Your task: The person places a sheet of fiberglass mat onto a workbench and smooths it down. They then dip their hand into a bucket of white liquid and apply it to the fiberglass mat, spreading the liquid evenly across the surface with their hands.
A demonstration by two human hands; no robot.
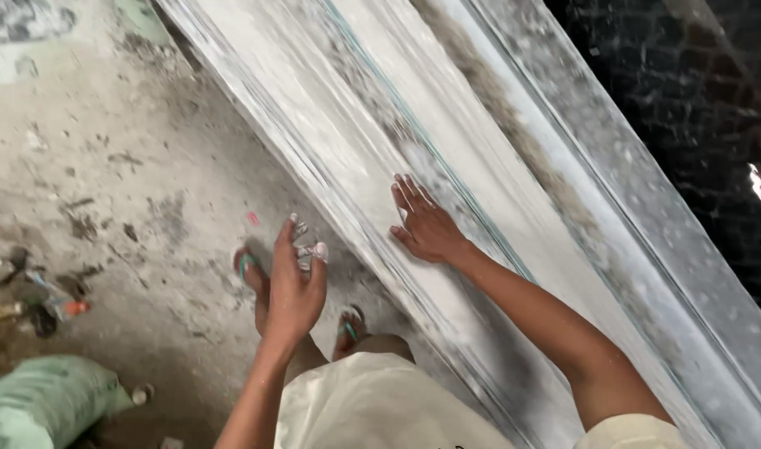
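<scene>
My right hand (426,226) lies flat, fingers spread, on a long white dusty slab (372,108) that runs slantwise from the top left to the bottom right. A thin green line runs along the slab's face. My left hand (293,289) hangs beside the slab's near edge, above the floor. Its fingertips pinch a small whitish piece (311,249), too blurred to identify. Below the hands are my two feet in sandals with green straps (247,266).
The dusty concrete floor (123,166) spreads to the left, with a green sack (39,401) at the bottom left and small bottles and litter (56,303) beside it. A dark rough wall (696,100) stands behind the slab at right.
</scene>
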